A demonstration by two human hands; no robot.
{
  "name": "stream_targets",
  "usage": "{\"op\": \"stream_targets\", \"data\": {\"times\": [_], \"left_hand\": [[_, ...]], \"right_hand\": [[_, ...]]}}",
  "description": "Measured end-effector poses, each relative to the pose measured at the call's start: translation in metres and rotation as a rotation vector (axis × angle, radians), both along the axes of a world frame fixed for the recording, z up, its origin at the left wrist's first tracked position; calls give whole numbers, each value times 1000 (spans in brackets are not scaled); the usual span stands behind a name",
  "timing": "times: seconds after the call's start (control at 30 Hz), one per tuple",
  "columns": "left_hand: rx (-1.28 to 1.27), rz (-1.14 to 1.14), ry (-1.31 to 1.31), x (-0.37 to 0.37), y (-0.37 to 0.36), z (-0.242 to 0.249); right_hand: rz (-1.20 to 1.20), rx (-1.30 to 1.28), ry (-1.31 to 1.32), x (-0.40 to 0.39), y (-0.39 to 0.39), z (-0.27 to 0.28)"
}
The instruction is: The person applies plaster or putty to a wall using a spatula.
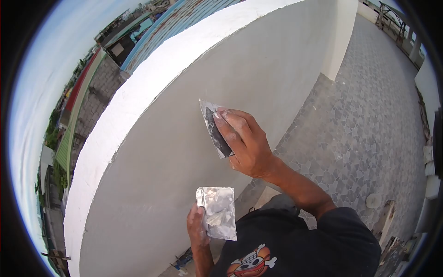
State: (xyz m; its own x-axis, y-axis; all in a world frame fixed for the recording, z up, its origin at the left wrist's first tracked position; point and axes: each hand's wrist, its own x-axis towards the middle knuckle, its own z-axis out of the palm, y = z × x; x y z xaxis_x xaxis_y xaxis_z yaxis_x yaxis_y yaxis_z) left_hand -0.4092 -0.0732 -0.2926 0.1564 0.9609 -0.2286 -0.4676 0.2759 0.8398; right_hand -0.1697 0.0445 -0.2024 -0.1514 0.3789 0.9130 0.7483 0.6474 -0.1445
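Observation:
My right hand (247,138) grips a putty knife (213,127) with a dark, plaster-smeared handle plate. Its blade lies right at the grey wall face (170,138), with the fingers pressed along its back. Lower down, my left hand (197,226) holds a flat square metal plate (219,214) by its left edge. White putty is smeared and lumped over that plate. White residue also coats the fingers of both hands.
The low wall has a bright white top (124,111) along its left side. Beyond it are rooftops (157,37). On the right runs a stone-patterned floor (369,124), with a round pale object (373,201) and wooden pieces (386,221) on it.

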Motion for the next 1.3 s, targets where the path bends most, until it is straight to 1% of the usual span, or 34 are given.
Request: {"op": "stream_targets", "data": {"times": [0.1,0.13,0.2,0.3,0.33,0.4,0.47,0.57,0.6,0.7,0.8,0.9,0.93,1.07,1.17,1.27,1.3], "left_hand": [[-10,23,23,1,1,3],[-7,30,19,1,1,2],[-2,47,7,3,-1,0],[1,41,-5,3,-1,1],[7,35,-12,4,0,4],[19,21,-27,7,0,9],[-15,64,13,5,-2,-2],[-18,67,17,3,-4,-5],[-10,55,9,3,-3,-4],[34,23,22,1,0,-1],[31,19,-7,2,0,1],[24,50,5,2,-1,-2],[19,57,2,2,0,-3],[-1,66,-21,2,-3,-3],[-16,78,-21,4,-3,-2],[-21,68,-5,4,0,2],[-18,60,1,3,0,3]], "right_hand": [[114,-27,4,23,-9,1],[46,-27,96,31,-6,-6],[-134,-204,390,41,-3,-11],[-239,-463,677,54,12,-24],[-252,-501,680,55,18,-26],[-257,-366,558,49,25,-28],[-279,-190,402,42,31,-31],[-171,-113,174,36,13,-24],[-51,-99,127,39,8,-25],[78,-28,31,52,4,-22],[-79,-19,166,67,13,-11],[-164,-7,166,77,29,-9],[-138,-5,159,76,33,-8],[-179,56,153,49,37,-13],[-138,63,102,25,26,-30],[43,-29,-20,19,-3,-36],[30,-20,24,23,-6,-39]]}}
